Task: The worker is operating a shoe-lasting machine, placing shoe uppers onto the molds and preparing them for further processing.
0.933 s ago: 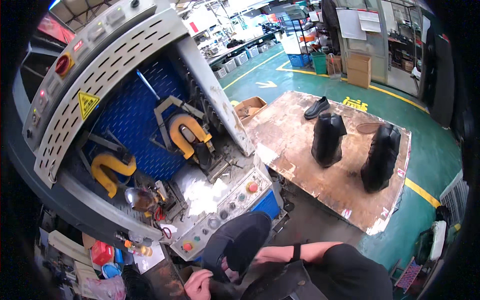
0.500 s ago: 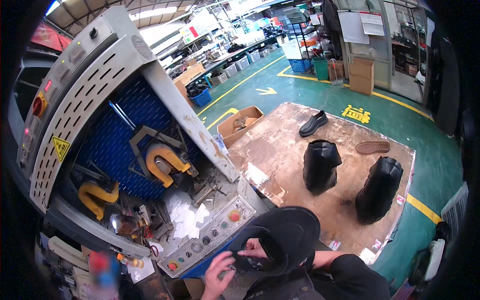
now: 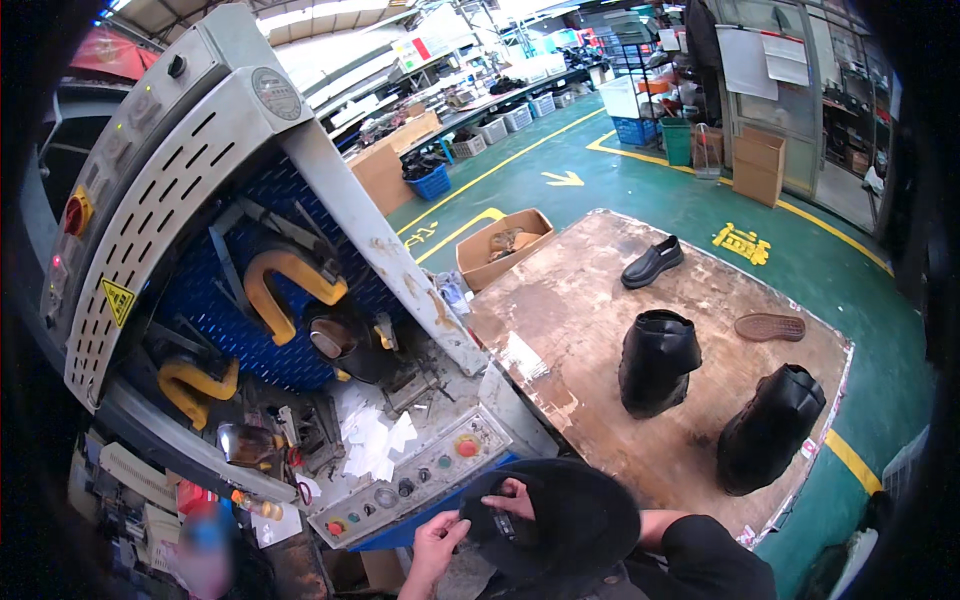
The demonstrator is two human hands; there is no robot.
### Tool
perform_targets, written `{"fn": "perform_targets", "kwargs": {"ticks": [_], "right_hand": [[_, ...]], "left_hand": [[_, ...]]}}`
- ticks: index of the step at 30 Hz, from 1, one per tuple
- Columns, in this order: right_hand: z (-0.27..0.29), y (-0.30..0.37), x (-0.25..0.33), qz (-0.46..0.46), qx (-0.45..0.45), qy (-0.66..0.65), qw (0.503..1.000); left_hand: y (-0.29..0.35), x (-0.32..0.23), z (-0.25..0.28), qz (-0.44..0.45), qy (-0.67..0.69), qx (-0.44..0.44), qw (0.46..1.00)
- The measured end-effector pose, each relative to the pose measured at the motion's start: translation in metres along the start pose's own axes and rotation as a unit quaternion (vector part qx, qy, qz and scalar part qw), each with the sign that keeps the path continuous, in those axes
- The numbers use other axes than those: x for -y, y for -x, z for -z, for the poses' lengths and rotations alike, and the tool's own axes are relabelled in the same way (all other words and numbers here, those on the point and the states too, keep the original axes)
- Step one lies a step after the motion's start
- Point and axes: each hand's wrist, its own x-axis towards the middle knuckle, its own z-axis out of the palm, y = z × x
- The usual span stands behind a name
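Observation:
A rounded black piece (image 3: 580, 510), which looks like a shoe upper with a small tag, is close in front of me at the lower middle. My right hand (image 3: 514, 498) grips it, thumb and finger showing at its near opening; the rest of that hand is behind the piece. My left hand (image 3: 438, 545) pinches at its left edge with fingertips together. Left of my hands stands a grey press machine (image 3: 375, 240) with yellow U-shaped clamps (image 3: 290, 285). A dark shoe (image 3: 350, 345) sits below one clamp.
A worn wooden table (image 3: 560, 310) at the right bears a black slip-on shoe (image 3: 652, 262), a brown sole (image 3: 770, 327) and two black stacks of uppers (image 3: 658, 365). Beyond it lies an open carton (image 3: 505, 250). Buttons line the machine's front panel (image 3: 410, 480).
My left hand has moved from apart to the black piece's edge. The piece has tilted, exposing its tag. The right-hand yellow clamp has lifted off the shoe in the machine. My view has shifted slightly.

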Motion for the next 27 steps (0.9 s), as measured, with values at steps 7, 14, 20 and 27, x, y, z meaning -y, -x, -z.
{"fn": "perform_targets", "kwargs": {"ticks": [7, 14, 20, 27], "right_hand": [[0.010, -0.019, -0.019, -0.011, 0.023, -0.015, 1.000], [0.013, -0.031, -0.017, -0.022, 0.041, -0.028, 0.999], [0.028, -0.028, -0.017, -0.037, 0.041, -0.033, 0.998], [0.050, -0.018, -0.015, -0.060, 0.040, -0.034, 0.997]], "left_hand": [[-0.005, -0.011, 0.009, 0.014, 0.148, -0.002, 0.989], [-0.005, -0.027, 0.008, 0.029, 0.164, 0.001, 0.986], [-0.004, -0.032, -0.004, -0.011, 0.132, 0.025, 0.991], [-0.012, -0.048, -0.005, -0.049, 0.078, 0.038, 0.995]]}}
